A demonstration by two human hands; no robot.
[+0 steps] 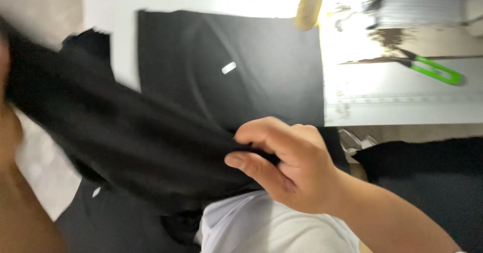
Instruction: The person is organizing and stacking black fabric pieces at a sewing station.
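My right hand (pixel 287 162) is closed on a fold of black garment (pixel 126 132) that stretches from the hand up to the left edge of the view. My left hand (pixel 7 127) is a blurred shape at the far left, where the other end of that cloth reaches; its grip is not visible. Behind the held cloth a second black garment (pixel 261 66) with a small white label lies flat on a white table (pixel 402 102).
Scissors with green handles (pixel 432 70) lie on the table at the upper right. A yellow strip (pixel 309 4) hangs at the top. More black fabric (pixel 432 172) sits at the right, and white cloth (pixel 261 228) is below my hand.
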